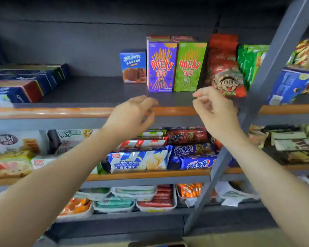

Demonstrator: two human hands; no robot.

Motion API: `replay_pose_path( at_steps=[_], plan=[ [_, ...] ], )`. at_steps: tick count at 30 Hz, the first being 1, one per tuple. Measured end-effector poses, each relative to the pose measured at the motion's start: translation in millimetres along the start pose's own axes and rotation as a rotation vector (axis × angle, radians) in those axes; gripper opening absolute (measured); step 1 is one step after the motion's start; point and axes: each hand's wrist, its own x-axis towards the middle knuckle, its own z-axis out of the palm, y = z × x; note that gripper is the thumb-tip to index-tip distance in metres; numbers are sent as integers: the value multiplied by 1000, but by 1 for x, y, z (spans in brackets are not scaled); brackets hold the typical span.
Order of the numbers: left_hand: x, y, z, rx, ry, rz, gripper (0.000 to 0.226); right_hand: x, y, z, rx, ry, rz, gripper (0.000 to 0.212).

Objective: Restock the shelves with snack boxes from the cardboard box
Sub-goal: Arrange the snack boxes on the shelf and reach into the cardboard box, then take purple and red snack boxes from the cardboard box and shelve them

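**Both hands empty at the top shelf**

Purple Pocky box point(162, 67) stands upright on the top shelf point(96, 90), just beyond and between your two hands. Green Pocky box point(190, 67) touches its right side, straight past your right fingertips. Small blue box point(133, 65) stands just left of the purple one, farther back, beyond your left hand.

Your left hand point(132, 115) hovers at the shelf's orange front edge point(52, 112), fingers loosely curled, holding nothing. Your right hand point(215, 109) is level with it, well apart, fingers loosely bent, thumb and forefinger near each other, nothing between them. Some motion blur on both.

Right of your right hand: red bags point(223, 68), then green bags point(251, 63), then a grey upright point(273, 56). Far left of your left hand: flat blue boxes point(25, 82), stacked. Below your wrists: wafer pack point(139, 160) and blue cookie packs point(193, 155) on the next shelf down.
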Motion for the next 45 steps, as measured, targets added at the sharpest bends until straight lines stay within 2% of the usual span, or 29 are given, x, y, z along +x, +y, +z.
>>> replay_pose_path(
  at_steps=[2, 4, 8, 13, 16, 21, 24, 26, 30, 31, 35, 38, 40, 43, 45],
  plan=[
    [-46, -2, 10, -64, -109, 94, 38, -45, -3, 21, 174, -119, 125, 10],
    [-98, -11, 31, -71, -274, 93, 38, -90, 5, 50, 209, -261, 242, 21],
    [-204, -36, 89, -131, -578, -183, 39, -167, 42, 117, 173, -527, 504, 21],
    [-345, -63, 169, -231, -803, -537, 34, -283, 121, 209, 46, -837, 790, 16],
    [-430, -64, 223, -302, -888, -724, 32, -372, 164, 267, -49, -975, 893, 11],
    [-543, -61, 317, -397, -900, -980, 31, -511, 235, 353, -157, -1257, 862, 10],
    [-599, -59, 370, -429, -845, -1099, 30, -569, 275, 398, -233, -1256, 932, 25],
    [-632, -58, 401, -446, -825, -1149, 30, -594, 303, 427, -315, -1267, 849, 36],
    [-685, -57, 444, -486, -808, -1200, 30, -613, 353, 481, -572, -1259, 382, 56],
    [-695, -57, 451, -498, -803, -1210, 29, -615, 363, 491, -600, -1248, 317, 62],
    [-718, -59, 469, -557, -771, -1232, 27, -622, 394, 521, -660, -1202, 253, 86],
    [-725, -58, 475, -588, -761, -1256, 26, -620, 411, 533, -693, -1273, 258, 102],
    [-726, -57, 477, -595, -756, -1268, 26, -623, 415, 535, -743, -1264, 181, 103],
    [-725, -56, 479, -606, -751, -1275, 25, -627, 407, 523, -778, -1179, 16, 93],
    [-720, -56, 477, -618, -745, -1280, 24, -621, 401, 507, -691, -1149, 32, 92]
  ],
)
